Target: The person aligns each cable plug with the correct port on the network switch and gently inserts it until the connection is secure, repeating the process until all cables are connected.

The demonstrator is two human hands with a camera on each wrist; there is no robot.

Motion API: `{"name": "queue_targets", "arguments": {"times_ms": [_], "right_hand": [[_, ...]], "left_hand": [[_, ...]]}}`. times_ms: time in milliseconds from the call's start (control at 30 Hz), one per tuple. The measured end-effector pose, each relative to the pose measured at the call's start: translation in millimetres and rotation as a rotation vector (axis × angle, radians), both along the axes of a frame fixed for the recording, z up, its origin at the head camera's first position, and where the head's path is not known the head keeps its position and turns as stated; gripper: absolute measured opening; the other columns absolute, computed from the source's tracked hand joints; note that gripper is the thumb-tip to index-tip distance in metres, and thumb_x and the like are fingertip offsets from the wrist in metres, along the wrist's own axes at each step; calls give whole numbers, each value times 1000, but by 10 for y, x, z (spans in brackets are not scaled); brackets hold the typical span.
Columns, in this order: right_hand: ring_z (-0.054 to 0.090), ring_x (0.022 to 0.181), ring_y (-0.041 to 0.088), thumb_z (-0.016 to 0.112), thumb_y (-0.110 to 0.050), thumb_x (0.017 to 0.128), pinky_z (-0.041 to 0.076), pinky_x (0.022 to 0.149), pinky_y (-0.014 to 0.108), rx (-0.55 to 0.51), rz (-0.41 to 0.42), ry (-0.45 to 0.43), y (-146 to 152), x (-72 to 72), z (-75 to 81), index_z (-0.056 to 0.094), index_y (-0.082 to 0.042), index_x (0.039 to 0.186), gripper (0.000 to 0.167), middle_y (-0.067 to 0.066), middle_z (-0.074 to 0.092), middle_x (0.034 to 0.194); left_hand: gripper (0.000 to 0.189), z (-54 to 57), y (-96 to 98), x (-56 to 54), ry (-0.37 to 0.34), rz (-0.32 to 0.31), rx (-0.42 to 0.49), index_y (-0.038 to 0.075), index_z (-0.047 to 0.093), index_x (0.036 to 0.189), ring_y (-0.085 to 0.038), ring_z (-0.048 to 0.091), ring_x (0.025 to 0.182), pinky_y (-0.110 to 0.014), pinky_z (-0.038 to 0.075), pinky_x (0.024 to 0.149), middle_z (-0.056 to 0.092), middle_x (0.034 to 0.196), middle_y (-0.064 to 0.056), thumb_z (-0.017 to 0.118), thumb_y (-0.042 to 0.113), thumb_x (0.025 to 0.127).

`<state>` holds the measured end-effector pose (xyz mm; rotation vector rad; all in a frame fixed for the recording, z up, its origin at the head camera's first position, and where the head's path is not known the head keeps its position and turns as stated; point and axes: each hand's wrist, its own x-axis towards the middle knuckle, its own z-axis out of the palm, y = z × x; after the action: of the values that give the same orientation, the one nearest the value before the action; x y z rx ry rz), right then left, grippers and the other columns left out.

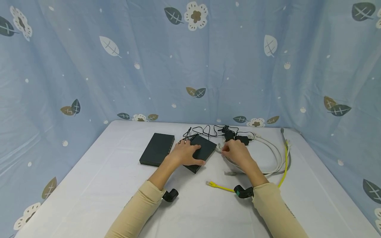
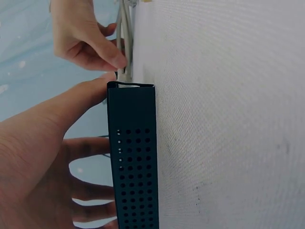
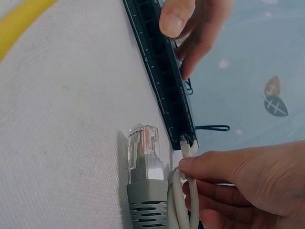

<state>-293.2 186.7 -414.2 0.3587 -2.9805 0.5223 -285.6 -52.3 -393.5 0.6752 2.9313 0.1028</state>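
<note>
A black network switch [image 1: 206,148] lies at an angle on the white table, with a row of ports along its right side. My left hand [image 1: 186,154] rests on it with fingers spread across the top and thumb by the port-side edge. In the left wrist view the switch [image 2: 136,109] shows a side with small round holes. At the end of the port row, my right hand [image 3: 217,183] pinches a white network cable [image 3: 186,149] between thumb and fingers. Its plug is at the last port; I cannot tell how deep it sits.
A second black box [image 1: 157,149] lies left of the switch. Behind are black power adapters [image 1: 242,140] with thin tangled cords. A grey cable plug [image 3: 147,164] and a yellow cable [image 1: 220,187] lie near my right hand, with more cables looping at right.
</note>
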Motion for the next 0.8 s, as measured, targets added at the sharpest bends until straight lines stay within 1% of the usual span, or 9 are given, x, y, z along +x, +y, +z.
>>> {"name": "queue_targets", "arguments": {"times_ms": [333,633,800], "right_hand": [[60,61,12,76,-20,87,51,58,29,-14,-4,7,-1,-1,-4,78,-11,82,10,1,71,75],[60,61,12,76,-19,87,52,59,29,-18,0,19,-14,-5,-20,78,-10,83,10,1,72,76],[63,64,13,75,-18,87,55,62,31,-18,1,21,-31,5,-29,78,-8,85,10,4,73,78]], "left_hand": [[84,-24,8,-21,1,9,4,30,44,149,-42,44,130,-58,41,103,49,142,-19,63,72,80],[83,-34,14,-21,6,0,17,29,45,149,-41,47,125,-57,44,99,51,138,-21,64,71,80],[85,-47,17,-21,3,-9,28,28,45,149,-43,45,128,-58,42,102,48,142,-23,63,72,79]]}}
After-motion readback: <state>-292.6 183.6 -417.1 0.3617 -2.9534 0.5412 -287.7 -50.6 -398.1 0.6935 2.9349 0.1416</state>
